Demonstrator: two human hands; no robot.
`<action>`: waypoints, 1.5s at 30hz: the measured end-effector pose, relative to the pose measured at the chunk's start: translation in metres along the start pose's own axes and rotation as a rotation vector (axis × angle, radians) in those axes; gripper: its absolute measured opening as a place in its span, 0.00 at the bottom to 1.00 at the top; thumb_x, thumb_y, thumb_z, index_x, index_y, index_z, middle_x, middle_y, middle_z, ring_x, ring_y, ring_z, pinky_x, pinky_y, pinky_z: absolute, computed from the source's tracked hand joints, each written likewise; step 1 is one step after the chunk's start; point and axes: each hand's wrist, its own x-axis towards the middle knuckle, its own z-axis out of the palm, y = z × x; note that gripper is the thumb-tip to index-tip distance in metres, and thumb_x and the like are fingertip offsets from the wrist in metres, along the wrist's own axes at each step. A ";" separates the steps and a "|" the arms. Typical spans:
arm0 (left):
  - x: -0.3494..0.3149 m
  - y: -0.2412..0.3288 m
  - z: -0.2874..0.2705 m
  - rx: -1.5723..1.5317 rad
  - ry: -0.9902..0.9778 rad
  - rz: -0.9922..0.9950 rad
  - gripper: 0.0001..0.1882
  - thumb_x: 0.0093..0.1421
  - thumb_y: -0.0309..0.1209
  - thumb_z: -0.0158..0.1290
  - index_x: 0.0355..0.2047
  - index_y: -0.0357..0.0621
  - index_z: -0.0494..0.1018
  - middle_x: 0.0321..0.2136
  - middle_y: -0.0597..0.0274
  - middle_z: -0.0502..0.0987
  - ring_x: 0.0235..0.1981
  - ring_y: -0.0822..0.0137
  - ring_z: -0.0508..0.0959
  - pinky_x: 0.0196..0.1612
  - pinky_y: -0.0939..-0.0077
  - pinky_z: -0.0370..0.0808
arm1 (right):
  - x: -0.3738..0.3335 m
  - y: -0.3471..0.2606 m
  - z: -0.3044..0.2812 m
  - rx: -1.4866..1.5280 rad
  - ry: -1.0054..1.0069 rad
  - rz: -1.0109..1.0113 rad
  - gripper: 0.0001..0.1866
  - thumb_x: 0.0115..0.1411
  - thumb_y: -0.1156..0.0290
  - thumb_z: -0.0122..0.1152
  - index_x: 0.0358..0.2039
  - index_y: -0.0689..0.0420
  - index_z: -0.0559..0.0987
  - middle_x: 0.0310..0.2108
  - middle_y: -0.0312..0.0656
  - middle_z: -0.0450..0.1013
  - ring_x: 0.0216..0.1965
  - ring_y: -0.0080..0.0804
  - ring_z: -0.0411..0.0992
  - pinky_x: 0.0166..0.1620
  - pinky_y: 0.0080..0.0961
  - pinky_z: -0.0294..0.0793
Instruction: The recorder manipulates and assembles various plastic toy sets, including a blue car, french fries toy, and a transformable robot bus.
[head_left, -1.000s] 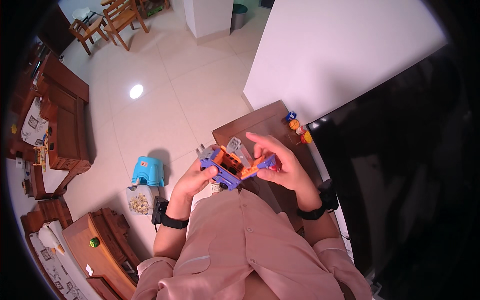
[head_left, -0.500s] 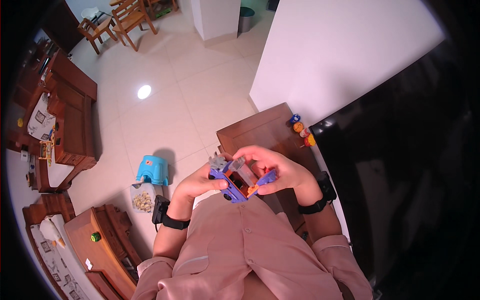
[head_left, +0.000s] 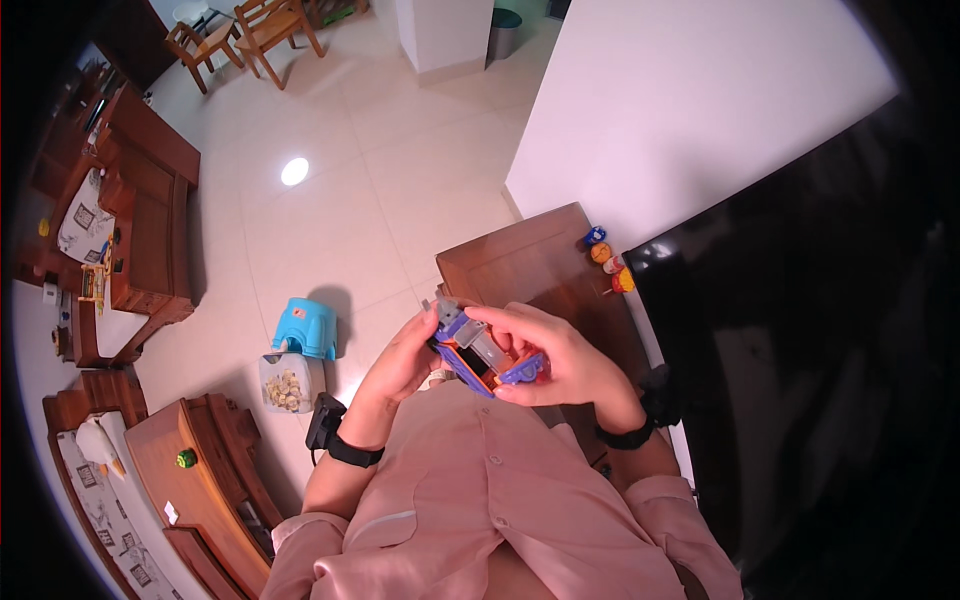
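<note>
Between my two hands, in front of my shirt, is a purple toy vehicle (head_left: 487,352) with orange edges, grey parts at its far end and a clear, tube-like piece in the middle. My left hand (head_left: 402,355) grips its left side, fingers partly hidden by the toy. From the right, my right hand (head_left: 552,352) holds it, forefinger along the far edge and thumb at the near corner. An open, dark hollow shows in the toy's body. Both wrists carry black straps with small devices.
A brown wooden cabinet (head_left: 520,250) stands ahead to the right, with small colourful figures (head_left: 610,262) beside a large black screen (head_left: 790,330). On the tiled floor at left are a blue stool (head_left: 307,327) and a clear container (head_left: 290,384). Wooden furniture (head_left: 150,230) lines the left.
The toy has turned in my hands, and its wheel side no longer shows. My left thumb has moved from its near side toward its far end. The view has shifted slightly.
</note>
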 end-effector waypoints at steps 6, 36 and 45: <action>-0.005 -0.015 0.014 -0.123 0.348 -0.110 0.32 0.65 0.57 0.32 0.47 0.40 0.70 0.43 0.58 0.74 0.45 0.65 0.75 0.48 0.67 0.73 | -0.010 -0.004 0.022 -0.186 0.078 0.072 0.34 0.49 0.68 0.64 0.56 0.62 0.66 0.34 0.41 0.66 0.32 0.31 0.68 0.36 0.24 0.69; 0.010 -0.016 0.005 -0.265 0.422 0.054 0.28 0.66 0.54 0.35 0.38 0.41 0.70 0.31 0.58 0.76 0.34 0.66 0.78 0.39 0.70 0.76 | 0.008 0.011 0.046 -0.590 0.191 -0.088 0.34 0.46 0.49 0.69 0.47 0.57 0.69 0.47 0.45 0.58 0.42 0.39 0.68 0.41 0.31 0.72; 0.013 -0.011 -0.003 -0.360 0.338 0.004 0.27 0.66 0.54 0.33 0.35 0.42 0.70 0.28 0.52 0.76 0.31 0.63 0.77 0.36 0.71 0.75 | 0.002 0.012 0.053 -0.480 0.178 -0.277 0.37 0.42 0.52 0.73 0.46 0.60 0.67 0.50 0.51 0.65 0.45 0.46 0.68 0.47 0.35 0.71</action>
